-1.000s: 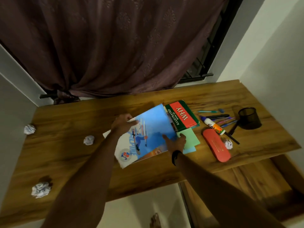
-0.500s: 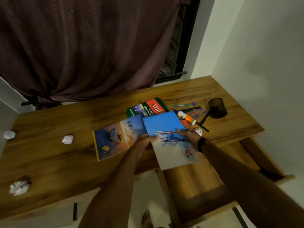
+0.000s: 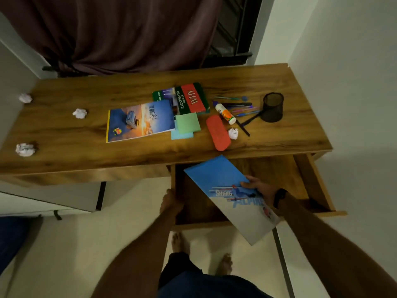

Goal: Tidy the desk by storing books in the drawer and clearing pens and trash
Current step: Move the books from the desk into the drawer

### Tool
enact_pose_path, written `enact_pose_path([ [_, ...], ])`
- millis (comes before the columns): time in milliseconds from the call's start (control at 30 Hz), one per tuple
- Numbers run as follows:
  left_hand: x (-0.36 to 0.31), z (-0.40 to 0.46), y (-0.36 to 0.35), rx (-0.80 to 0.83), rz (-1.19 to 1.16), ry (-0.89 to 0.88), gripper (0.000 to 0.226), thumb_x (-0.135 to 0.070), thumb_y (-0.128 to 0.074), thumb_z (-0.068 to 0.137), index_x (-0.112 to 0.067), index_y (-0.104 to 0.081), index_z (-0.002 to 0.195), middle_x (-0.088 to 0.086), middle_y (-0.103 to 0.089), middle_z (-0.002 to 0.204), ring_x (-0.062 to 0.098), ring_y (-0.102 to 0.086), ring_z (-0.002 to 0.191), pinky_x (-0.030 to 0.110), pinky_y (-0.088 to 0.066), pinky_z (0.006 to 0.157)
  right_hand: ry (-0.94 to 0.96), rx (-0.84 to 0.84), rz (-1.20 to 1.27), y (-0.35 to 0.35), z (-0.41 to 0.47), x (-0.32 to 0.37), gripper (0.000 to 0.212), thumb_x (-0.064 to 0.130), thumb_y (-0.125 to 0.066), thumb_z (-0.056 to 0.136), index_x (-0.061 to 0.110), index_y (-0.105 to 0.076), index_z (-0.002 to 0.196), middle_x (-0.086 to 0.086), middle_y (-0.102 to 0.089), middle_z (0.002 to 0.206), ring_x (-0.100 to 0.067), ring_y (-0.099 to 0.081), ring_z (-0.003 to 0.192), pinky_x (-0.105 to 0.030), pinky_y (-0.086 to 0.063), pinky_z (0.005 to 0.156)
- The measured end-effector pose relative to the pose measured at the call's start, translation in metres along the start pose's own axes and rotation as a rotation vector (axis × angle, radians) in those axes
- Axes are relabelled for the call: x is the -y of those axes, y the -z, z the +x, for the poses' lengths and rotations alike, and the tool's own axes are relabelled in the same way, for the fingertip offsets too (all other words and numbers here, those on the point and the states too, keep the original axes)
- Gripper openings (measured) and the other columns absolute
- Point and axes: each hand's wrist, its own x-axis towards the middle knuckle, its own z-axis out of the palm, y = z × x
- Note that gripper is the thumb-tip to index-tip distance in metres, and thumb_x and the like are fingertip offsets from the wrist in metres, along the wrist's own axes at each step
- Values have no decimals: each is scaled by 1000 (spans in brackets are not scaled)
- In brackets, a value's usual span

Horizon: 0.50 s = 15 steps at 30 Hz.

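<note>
My right hand [image 3: 258,189] grips a thin blue-and-white book [image 3: 227,196] and holds it tilted over the open wooden drawer [image 3: 315,186] below the desk's front edge. My left hand [image 3: 171,204] rests on the drawer's left wall. On the desk [image 3: 64,136] lie a blue sunset-cover book [image 3: 139,121], a red-and-green "WHY" book [image 3: 191,98], and several pens [image 3: 240,106] beside a black mesh pen cup [image 3: 272,107]. Crumpled paper balls sit at the left [image 3: 25,149], [image 3: 79,113], [image 3: 25,98] and by the pens [image 3: 233,133].
Green and blue sticky pads [image 3: 187,123], a red case [image 3: 218,132] and a glue bottle [image 3: 225,114] lie mid-desk. A dark curtain [image 3: 120,33] hangs behind, a white wall [image 3: 354,61] stands on the right, and my bare feet [image 3: 223,264] are on the floor.
The blue-and-white book has left the desk and come down over the open drawer in my right hand. My left hand let go of it and moved to the drawer's left wall.
</note>
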Motion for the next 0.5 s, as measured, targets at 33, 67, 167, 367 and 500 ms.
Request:
enact_pose_path([
  [33, 4, -9, -9, 13, -13, 19, 48, -26, -49, 91, -9, -30, 132, 20, -50, 129, 41, -55, 113, 47, -50, 90, -19, 12, -4, 2, -4, -5, 62, 31, -81, 74, 15, -59, 130, -12, -64, 128, -34, -59, 119, -50, -41, 108],
  [67, 7, -15, -16, -13, -22, 26, 41, -24, -45, 94, -8, -31, 129, 22, -52, 126, 41, -56, 111, 48, -50, 89, -31, 18, -1, 6, -5, -9, 53, 26, -75, 80, 15, -58, 129, -12, -65, 127, -34, -60, 119, -49, -43, 107],
  [167, 11, -23, -26, -93, -24, 30, 36, -20, -43, 95, -6, -33, 127, 24, -53, 123, 43, -55, 111, 50, -48, 90, -26, -25, -44, 5, -5, -12, 43, 16, -64, 90, 14, -55, 132, -9, -64, 129, -30, -60, 119, -44, -46, 104],
  [367, 22, -32, -31, -73, -5, 47, 39, -21, -48, 93, -6, -32, 125, 25, -53, 122, 45, -55, 110, 50, -47, 89, -2, -86, -163, -25, 29, -17, 50, 6, -61, 92, 6, -43, 139, -10, -52, 139, -27, -53, 123, -29, -50, 90],
  [500, 31, -39, -37, -62, -2, 73, 39, -19, -50, 91, -8, -32, 124, 25, -53, 122, 45, -55, 111, 49, -48, 89, -38, -172, -189, -49, 45, -31, 61, 10, -58, 95, 1, -29, 148, -15, -34, 152, -32, -34, 141, -36, -39, 104],
])
